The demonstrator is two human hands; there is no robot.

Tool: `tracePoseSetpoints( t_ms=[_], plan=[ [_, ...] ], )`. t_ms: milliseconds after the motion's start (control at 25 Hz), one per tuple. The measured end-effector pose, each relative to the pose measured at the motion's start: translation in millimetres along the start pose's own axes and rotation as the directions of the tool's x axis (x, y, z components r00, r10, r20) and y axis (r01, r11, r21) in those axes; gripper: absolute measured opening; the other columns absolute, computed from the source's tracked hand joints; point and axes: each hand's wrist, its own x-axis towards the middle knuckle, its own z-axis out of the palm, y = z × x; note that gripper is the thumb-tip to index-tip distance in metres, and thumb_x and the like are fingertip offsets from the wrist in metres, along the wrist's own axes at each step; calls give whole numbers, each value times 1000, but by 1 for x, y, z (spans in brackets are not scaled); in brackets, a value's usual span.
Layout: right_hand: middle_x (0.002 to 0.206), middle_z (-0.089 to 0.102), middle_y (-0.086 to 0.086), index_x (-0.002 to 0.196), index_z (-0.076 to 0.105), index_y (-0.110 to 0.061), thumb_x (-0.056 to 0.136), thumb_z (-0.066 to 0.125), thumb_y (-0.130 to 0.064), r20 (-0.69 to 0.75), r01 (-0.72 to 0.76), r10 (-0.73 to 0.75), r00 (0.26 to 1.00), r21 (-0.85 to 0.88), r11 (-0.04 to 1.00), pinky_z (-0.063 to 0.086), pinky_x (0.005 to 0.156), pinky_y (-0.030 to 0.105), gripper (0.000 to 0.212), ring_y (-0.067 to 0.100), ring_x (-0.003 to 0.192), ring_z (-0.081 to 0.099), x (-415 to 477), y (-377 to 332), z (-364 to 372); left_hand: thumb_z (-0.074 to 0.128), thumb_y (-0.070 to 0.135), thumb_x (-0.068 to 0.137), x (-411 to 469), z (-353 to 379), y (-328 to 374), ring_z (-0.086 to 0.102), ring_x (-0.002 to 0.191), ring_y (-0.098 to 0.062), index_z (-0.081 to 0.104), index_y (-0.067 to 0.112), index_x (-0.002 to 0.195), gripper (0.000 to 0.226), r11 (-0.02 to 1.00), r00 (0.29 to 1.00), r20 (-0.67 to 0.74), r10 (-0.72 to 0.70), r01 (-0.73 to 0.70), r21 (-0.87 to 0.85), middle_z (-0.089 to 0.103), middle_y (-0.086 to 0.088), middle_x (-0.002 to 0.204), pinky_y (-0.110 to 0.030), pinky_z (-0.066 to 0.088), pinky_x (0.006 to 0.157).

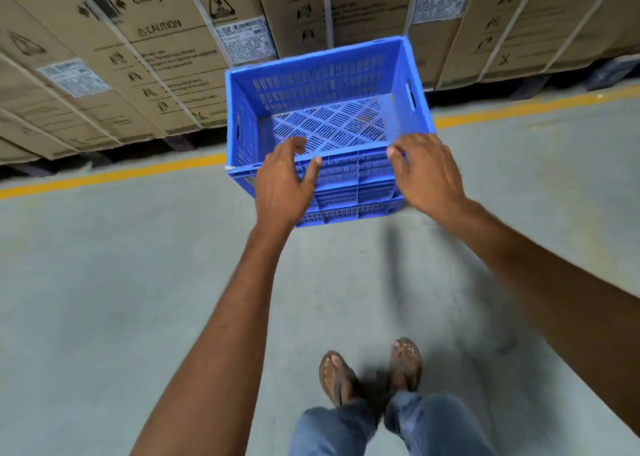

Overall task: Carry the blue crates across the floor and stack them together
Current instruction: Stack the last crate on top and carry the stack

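Two bare arms stretch forward and down, nearly straight, to the near rim of the blue crate (329,85). The left hand (284,182) hooks its curled fingers over that rim into the inside, with its thumb pressed on the outer wall. The right hand (427,175) drapes over the near right corner, thumb tip at the rim. Its fingers are hidden behind the hand, so their grip cannot be told. The crate is rigid moulded plastic, rectangular, with slotted walls, a lattice bottom and handle cut-outs in its short sides. It sits over the smooth grey concrete floor (104,282), across the painted yellow line (114,175) and before strapped cardboard cartons (156,57).
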Motion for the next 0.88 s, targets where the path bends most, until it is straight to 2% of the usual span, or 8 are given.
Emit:
tracePoseSetpoints(
  t_ms=[160, 320, 480, 680, 760, 880],
  plan=[
    [101, 67, 12, 101, 66, -15, 100, 46, -31, -69, -60, 67, 995, 91, 994, 42, 86, 43, 26, 35, 100, 56, -77, -17, -96, 62, 38, 96, -81, -55, 87, 62, 114, -22, 60, 16, 125, 36, 1000, 997, 73, -10, 11, -14, 68, 3, 120, -44, 48, 96],
    [106, 68, 6, 105, 67, -16, 101, 49, -33, -37, -41, 46, 998, 125, 991, 45, 91, 44, 25, 31, 103, 57, -174, -45, -179, 62, 40, 96, -162, -102, 150, 63, 114, -18, 62, 21, 122, 32, 999, 986, 163, 21, -13, -49, 67, 7, 121, -43, 50, 95],
    [112, 67, -4, 108, 66, -20, 101, 49, -38, -91, -101, 117, 989, 159, 982, 46, 93, 38, 25, 21, 109, 56, -293, -66, -232, 58, 47, 96, -244, -141, 187, 63, 109, -10, 63, 29, 117, 28, 992, 970, 210, 121, -113, -49, 65, 14, 119, -36, 50, 93],
    [120, 65, -7, 117, 64, -24, 101, 50, -41, -196, -303, 337, 921, 182, 935, 41, 95, 29, 27, 14, 116, 53, -443, -95, -270, 56, 50, 96, -335, -178, 204, 62, 110, -9, 60, 33, 119, 29, 956, 910, 291, 294, -288, -66, 64, 18, 122, -42, 51, 93],
    [124, 63, -8, 119, 61, -27, 101, 46, -47, -187, -404, 434, 881, 182, 897, 39, 92, 26, 31, 12, 118, 51, -499, -105, -279, 55, 51, 96, -367, -186, 214, 61, 110, -8, 59, 34, 120, 30, 937, 884, 312, 348, -335, -97, 64, 18, 123, -42, 50, 94],
    [128, 62, -7, 124, 59, -28, 102, 42, -52, -195, -486, 504, 841, 136, 863, 39, 94, 27, 37, 13, 121, 50, -579, -120, -289, 55, 51, 96, -418, -191, 236, 60, 110, -8, 59, 34, 121, 31, 885, 800, 382, 464, -443, -146, 64, 18, 122, -38, 49, 94]
  ],
)
